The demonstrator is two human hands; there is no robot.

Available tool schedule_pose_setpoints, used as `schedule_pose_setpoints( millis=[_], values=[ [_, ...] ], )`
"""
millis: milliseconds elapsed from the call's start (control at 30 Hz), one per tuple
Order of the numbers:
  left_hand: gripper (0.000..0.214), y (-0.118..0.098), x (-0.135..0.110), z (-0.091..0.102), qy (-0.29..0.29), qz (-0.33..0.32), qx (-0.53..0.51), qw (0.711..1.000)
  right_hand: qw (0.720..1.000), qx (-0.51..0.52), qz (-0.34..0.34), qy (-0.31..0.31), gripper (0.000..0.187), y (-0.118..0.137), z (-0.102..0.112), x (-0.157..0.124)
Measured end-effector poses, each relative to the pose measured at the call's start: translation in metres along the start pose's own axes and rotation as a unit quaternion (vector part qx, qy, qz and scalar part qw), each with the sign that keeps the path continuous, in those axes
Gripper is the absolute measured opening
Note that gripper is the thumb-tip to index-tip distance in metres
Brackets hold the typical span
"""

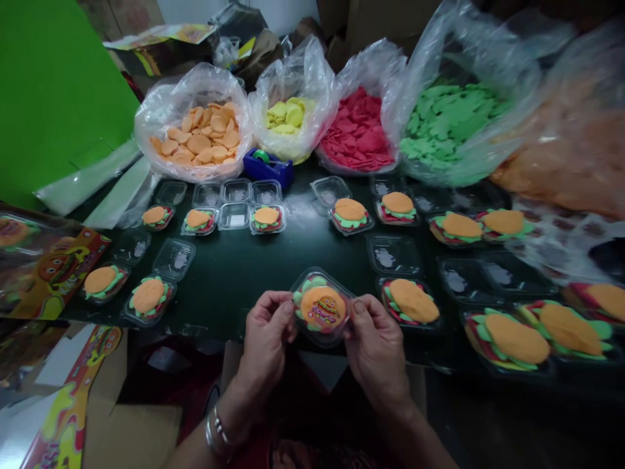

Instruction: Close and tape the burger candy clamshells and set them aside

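Observation:
Both my hands hold one small clear plastic tub [321, 306] at the near edge of a dark table [234, 273]. Inside it lies a burger-shaped sweet with an orange top, a green and red rim, and a printed sticker on the lid. My left hand [266, 345] pinches the tub's left side, fingers curled. On the tub's right side my right hand [375, 348] grips with the thumb on the rim. Several filled tubs [410, 301] and empty tubs [393, 254] lie about the table.
Along the back stand open plastic bags of orange pieces [200, 137], yellow pieces [286, 116], red pieces [359, 133] and green pieces [446, 120]. A blue tape dispenser [268, 166] sits between them. Printed cardboard packaging [58, 267] lies at the left, a green board [53, 85] behind.

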State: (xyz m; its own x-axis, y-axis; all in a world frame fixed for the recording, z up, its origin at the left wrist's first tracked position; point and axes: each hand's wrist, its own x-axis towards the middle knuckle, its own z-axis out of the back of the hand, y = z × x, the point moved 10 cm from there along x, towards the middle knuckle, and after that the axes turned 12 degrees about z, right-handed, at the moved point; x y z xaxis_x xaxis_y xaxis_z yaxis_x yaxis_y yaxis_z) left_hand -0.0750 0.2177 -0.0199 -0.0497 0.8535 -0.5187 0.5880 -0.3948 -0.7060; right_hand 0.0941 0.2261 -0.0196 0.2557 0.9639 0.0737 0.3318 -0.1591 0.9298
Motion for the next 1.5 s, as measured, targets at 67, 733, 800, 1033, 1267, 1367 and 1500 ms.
schedule_pose_setpoints(
  millis=[67,733,800,1033,1267,1367,1500],
  values=[
    [0.032,0.003,-0.005,-0.003,-0.005,-0.006,-0.02,1.0,1.0,-0.005,-0.007,-0.005,0.031,-0.003,0.004,-0.007],
    [0.037,0.063,-0.057,0.026,0.109,0.196,0.096,0.97,0.98,-0.012,-0.167,0.111,0.037,-0.02,0.029,-0.082],
    [0.034,0.072,-0.058,0.029,0.11,0.195,0.081,0.971,0.979,-0.032,-0.16,0.12,0.038,-0.02,0.032,-0.084],
    [0.032,0.072,-0.071,0.04,0.122,0.166,0.215,0.954,0.967,-0.025,-0.185,0.171,0.038,-0.032,0.04,-0.102],
    [0.029,0.073,-0.074,0.037,0.1,0.147,0.244,0.953,0.951,-0.049,-0.187,0.241,0.037,-0.034,0.04,-0.108],
    [0.023,0.075,-0.074,0.04,0.081,0.118,0.252,0.957,0.951,-0.065,-0.176,0.247,0.039,-0.035,0.042,-0.109],
    [0.024,0.071,-0.076,0.036,0.097,0.102,0.312,0.94,0.949,-0.075,-0.182,0.245,0.04,-0.04,0.048,-0.116]
  ],
)
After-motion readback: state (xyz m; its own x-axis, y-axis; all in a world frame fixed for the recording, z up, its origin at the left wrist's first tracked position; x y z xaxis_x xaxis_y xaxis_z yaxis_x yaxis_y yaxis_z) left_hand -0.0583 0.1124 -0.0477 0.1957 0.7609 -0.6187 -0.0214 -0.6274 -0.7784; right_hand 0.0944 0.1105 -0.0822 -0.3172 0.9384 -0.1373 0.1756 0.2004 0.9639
